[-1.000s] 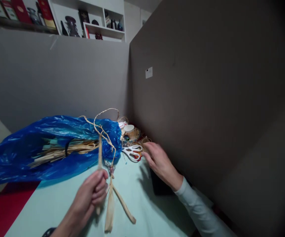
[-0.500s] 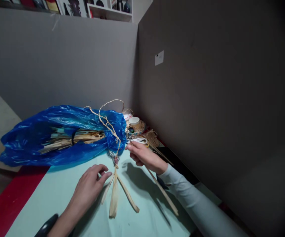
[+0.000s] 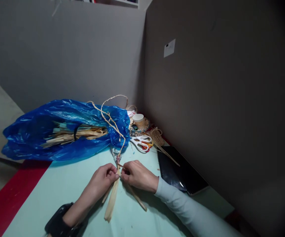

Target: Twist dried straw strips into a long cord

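Observation:
Dried leaf strips, pale and straw-coloured, fan out toward me from the end of a thin twisted cord [image 3: 122, 135]. My left hand [image 3: 101, 179] pinches the top of the wide middle strip [image 3: 111, 204] between thumb and fingers. Close beside it, my right hand [image 3: 139, 176] has its fingers closed on a narrow leaf strip [image 3: 120, 166] at the same junction. A folded strip [image 3: 140, 202] comes out below the right hand and rests on the table. Part of another thin strip [image 3: 106, 195] shows under the left hand. My fingers hide much of the join.
Behind my hands a blue plastic bag [image 3: 65, 153] holds a bundle of dried leaves [image 3: 90, 132]. White-handled scissors [image 3: 141, 140], a paper cup [image 3: 139, 121] and coiled twine [image 3: 157, 136] stand at the back right. A black tablet-like slab [image 3: 179, 171] lies right of my right arm.
My right hand has come down and left to the strips' junction, and its long strip no longer trails beneath my forearm. My left hand has closed from a loose pose onto the middle strip.

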A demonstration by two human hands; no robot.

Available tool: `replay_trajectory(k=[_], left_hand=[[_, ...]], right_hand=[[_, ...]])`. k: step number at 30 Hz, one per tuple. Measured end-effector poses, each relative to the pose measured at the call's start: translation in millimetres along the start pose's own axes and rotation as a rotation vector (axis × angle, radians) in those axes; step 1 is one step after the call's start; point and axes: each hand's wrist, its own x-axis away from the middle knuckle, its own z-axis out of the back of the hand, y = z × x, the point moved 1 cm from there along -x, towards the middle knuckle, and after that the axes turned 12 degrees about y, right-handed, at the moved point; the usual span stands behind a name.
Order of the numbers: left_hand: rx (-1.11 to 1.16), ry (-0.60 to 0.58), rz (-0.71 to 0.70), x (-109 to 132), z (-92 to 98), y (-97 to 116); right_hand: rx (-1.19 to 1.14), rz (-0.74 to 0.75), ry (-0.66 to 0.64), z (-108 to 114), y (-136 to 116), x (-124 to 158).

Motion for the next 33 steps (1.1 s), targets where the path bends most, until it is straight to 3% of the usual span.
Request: replay_trajectory(k=[4,8,10,16,27,30,33], left_hand=[[0.192,-0.125,0.094,5,-1.5,5],[0.291,-0.133,0.192,11,-6.2,-3],[0.285,-0.12,0.208,12,-9.6,-11],[0.206,-0.062,0.165,10,-17.7,-26],[0.219,-0.001,0.238,8,-2.7,-13],[0.172,0.056,0.195,13,-4.5,-9],[-0.027,0.137,-0.015,27,-11.2,-5]], right_hand=[[-0.18,-0.046,-0.077,3,2,-3],[-0.408,-0.174,-0.145,-1,9,-5],[-0.381,-0.227,-0.112,-4,11,-7],[-0.319,-0.199,-0.044,-12,14,-9],[-0.337,-0.203,0.012,-16,10,-6],[-0.386,-0.213,0.018,-19,9,-5],[-0.486,-0.244,0.033,-24,11,-4]])
